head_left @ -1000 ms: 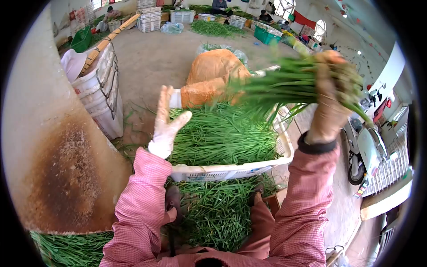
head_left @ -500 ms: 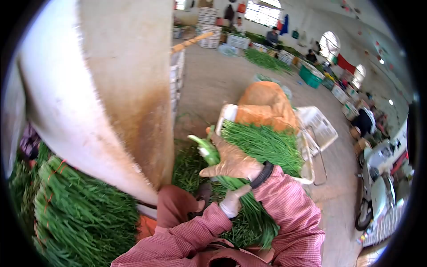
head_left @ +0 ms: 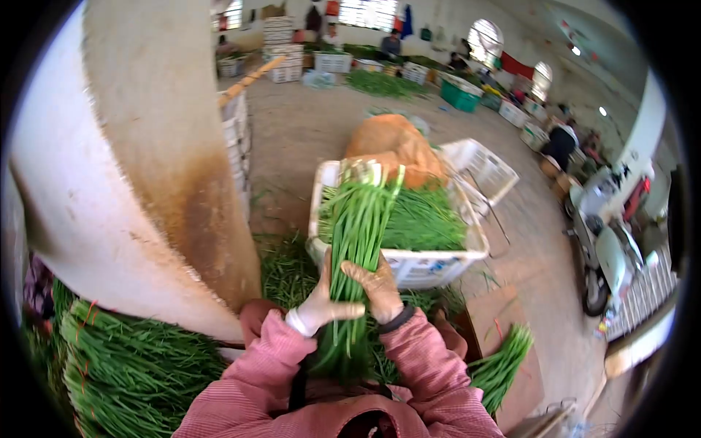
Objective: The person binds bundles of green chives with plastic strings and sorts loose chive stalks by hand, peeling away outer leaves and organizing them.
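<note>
Your green bundle (head_left: 358, 235) has swung from slanting across the lower centre to pointing up the middle of the frame, its pale ends (head_left: 366, 174) topmost, overlapping the white crate (head_left: 431, 269) in view. Your left hand (head_left: 315, 305) and right hand (head_left: 375, 288) are wrapped around its middle from either side, clamping it between them. It looks light and springy, probably firm toward the pale ends but easily bruised and loose in the leaves (head_left: 342, 358), so grip snugly mid-length without crushing.
</note>
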The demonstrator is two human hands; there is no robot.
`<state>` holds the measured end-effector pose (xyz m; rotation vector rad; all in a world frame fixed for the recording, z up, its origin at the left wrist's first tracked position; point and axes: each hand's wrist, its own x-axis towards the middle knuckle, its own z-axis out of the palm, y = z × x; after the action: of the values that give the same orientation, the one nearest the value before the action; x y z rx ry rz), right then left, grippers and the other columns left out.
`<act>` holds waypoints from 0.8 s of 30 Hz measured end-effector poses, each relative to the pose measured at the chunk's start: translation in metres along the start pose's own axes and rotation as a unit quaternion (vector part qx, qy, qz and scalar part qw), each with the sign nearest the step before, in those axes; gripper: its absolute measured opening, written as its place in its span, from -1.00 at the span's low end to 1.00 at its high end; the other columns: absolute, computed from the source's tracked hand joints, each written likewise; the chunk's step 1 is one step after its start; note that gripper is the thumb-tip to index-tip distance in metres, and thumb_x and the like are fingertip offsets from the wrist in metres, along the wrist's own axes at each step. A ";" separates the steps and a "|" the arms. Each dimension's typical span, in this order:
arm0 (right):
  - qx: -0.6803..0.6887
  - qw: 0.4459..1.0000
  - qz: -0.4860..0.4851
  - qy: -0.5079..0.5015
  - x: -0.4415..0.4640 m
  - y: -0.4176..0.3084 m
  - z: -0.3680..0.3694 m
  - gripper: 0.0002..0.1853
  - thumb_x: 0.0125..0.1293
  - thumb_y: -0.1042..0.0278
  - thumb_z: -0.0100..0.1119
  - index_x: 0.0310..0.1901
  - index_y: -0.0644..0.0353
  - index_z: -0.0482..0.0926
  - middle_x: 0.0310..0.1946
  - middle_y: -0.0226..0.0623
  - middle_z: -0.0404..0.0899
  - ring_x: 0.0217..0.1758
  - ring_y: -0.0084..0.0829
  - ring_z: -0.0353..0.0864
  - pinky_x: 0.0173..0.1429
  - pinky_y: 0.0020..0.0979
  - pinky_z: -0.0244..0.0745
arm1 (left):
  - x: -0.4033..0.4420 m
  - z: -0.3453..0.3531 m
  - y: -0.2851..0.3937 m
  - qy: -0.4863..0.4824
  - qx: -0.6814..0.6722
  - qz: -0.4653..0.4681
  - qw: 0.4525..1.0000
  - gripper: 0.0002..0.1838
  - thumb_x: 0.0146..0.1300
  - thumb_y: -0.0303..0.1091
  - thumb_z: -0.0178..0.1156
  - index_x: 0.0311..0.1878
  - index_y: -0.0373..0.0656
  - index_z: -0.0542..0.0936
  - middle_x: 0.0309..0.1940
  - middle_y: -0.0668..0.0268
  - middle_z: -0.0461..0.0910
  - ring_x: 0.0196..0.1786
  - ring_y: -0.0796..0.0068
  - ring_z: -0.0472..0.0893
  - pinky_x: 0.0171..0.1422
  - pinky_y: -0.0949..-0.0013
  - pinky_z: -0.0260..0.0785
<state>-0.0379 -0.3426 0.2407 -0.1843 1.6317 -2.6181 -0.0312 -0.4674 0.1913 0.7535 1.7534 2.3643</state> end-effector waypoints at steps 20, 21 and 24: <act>0.261 0.881 0.275 0.282 -0.026 0.091 -0.115 -0.86 0.13 0.36 0.12 -0.45 0.02 0.33 -0.78 -0.63 0.17 -0.83 -0.72 0.04 -0.84 -0.66 -0.13 | -0.281 -0.053 0.032 0.041 0.455 -0.431 0.778 -0.51 -0.18 -0.56 0.28 -0.05 -0.22 0.47 -0.27 0.39 0.58 -0.23 0.73 0.45 -0.11 0.56 0.34; 0.291 0.893 0.217 0.268 -0.024 0.093 -0.134 -0.86 0.12 0.35 0.13 -0.44 0.02 0.34 -0.80 -0.64 0.15 -0.84 -0.73 0.03 -0.83 -0.66 -0.12 | -0.293 -0.056 0.021 0.086 0.442 -0.398 0.799 -0.49 -0.20 -0.50 0.28 -0.05 -0.18 0.47 -0.31 0.29 0.59 -0.27 0.60 0.52 -0.15 0.51 0.36; 0.287 0.910 0.108 0.279 -0.028 0.082 -0.197 -0.87 0.09 0.36 0.15 -0.50 0.02 0.37 -0.81 -0.67 0.13 -0.86 -0.75 0.00 -0.83 -0.65 -0.13 | -0.299 -0.043 0.018 0.160 0.408 -0.351 0.828 -0.51 -0.19 -0.43 0.28 -0.06 -0.16 0.48 -0.33 0.21 0.60 -0.28 0.50 0.59 -0.18 0.47 0.38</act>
<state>-0.0365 -0.2004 0.0789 0.7813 0.7958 -2.9706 0.2139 -0.6195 0.1012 -0.2935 2.5946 1.2538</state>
